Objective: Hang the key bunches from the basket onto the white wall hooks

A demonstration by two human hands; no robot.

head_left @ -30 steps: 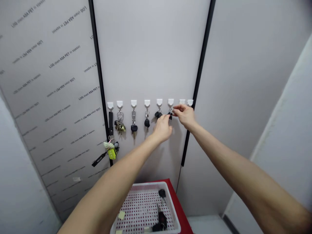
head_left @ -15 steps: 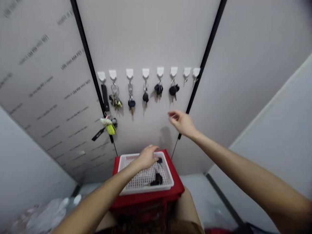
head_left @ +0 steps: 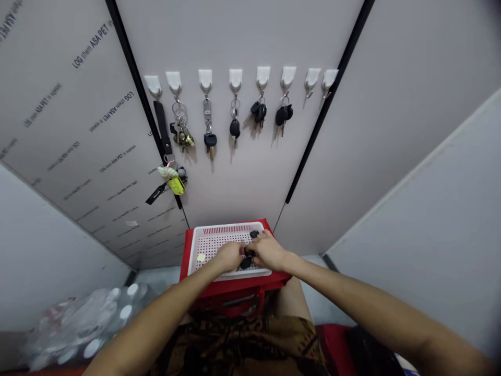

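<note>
My left hand [head_left: 230, 256] and my right hand [head_left: 270, 251] meet inside a white plastic basket [head_left: 192, 256]. Their fingers are closed together on black-headed keys [head_left: 246, 262]; the fingers hide part of the bunch. Another black key [head_left: 254, 234] lies by the basket's far right corner, close to my right fingertips. A small pale yellow square [head_left: 201, 257] rests on the basket's left side. On the wall above, several white hooks carry keys, among them a bunch with black heads [head_left: 284, 114]. The two rightmost hooks [head_left: 312, 78] hold no keys.
Under the basket is a red box or bag [head_left: 185, 261], close to my knees. At the far left hangs a black strap [head_left: 162, 125] with a bright yellow charm [head_left: 176, 186]. Wrapped bottles [head_left: 94, 318] stand at lower left. Pale panels rise on both sides.
My right hand has come down from the wall into the basket and closed on the keys. My left hand has moved to meet it. The view has tilted lower.
</note>
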